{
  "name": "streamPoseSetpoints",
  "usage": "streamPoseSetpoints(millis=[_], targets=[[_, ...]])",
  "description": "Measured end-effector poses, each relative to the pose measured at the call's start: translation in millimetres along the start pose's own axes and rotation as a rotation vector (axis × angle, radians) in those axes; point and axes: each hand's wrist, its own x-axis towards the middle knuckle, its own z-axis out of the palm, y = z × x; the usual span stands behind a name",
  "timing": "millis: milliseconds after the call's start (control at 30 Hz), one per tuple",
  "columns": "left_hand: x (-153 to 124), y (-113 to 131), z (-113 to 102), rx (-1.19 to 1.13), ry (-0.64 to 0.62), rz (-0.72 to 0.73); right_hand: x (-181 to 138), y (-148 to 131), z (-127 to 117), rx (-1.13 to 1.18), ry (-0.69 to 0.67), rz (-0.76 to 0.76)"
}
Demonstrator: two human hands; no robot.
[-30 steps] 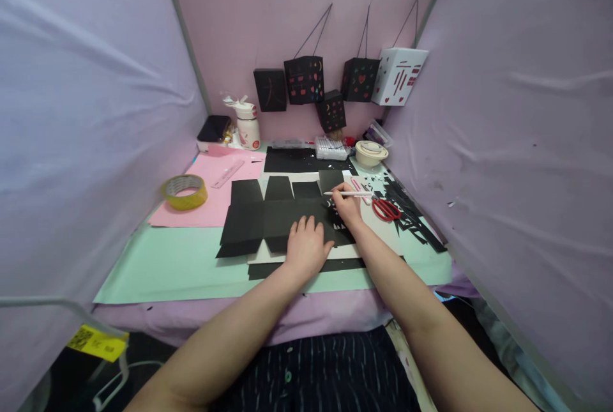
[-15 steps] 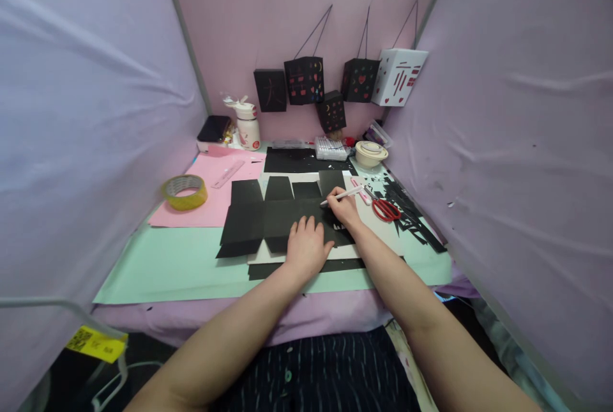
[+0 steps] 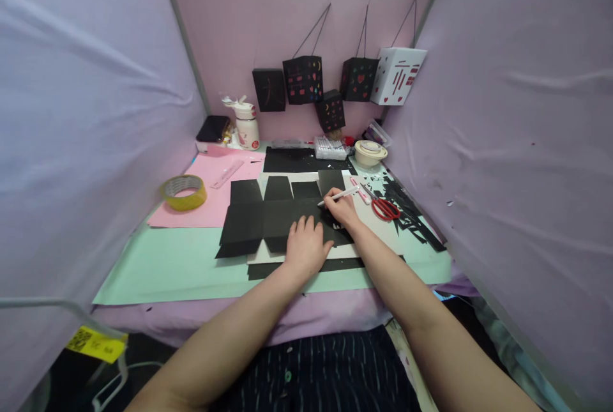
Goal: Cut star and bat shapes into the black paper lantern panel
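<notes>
A black paper box cutout [image 3: 278, 217] with flaps along its edges lies flat on a white board [image 3: 383, 233]. My left hand [image 3: 306, 243] rests on the cutout with its fingers stretched out, pressing near its lower middle. To the right of it, my right hand [image 3: 341, 207] is closed around a slim white pen [image 3: 352, 191], whose tip meets the black paper just beyond my left fingertips. Small cut openings show in the paper under my right wrist. Red-handled scissors [image 3: 385, 209] and a pink-and-white craft knife [image 3: 359, 190] lie beside my right hand.
Black paper scraps [image 3: 407, 207] cover the right side. A yellow tape roll [image 3: 184, 193] and a clear ruler [image 3: 227, 174] lie on pink paper [image 3: 191, 217]. Behind are a white bottle [image 3: 247, 128], marker box [image 3: 330, 148] and round container [image 3: 370, 153]. Decorated paper lanterns [image 3: 303, 80] hang above.
My right hand and the pen tip have shifted slightly to the left across the black paper. The left hand stays in place on the cutout.
</notes>
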Motion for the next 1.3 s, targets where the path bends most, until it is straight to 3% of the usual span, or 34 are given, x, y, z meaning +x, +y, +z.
streamPoseSetpoints(millis=[1300], targets=[[0.3,0.6,-1.0,0.001,-0.001,0.001,0.8,2.2,0.3,-0.002,-0.003,-0.016]])
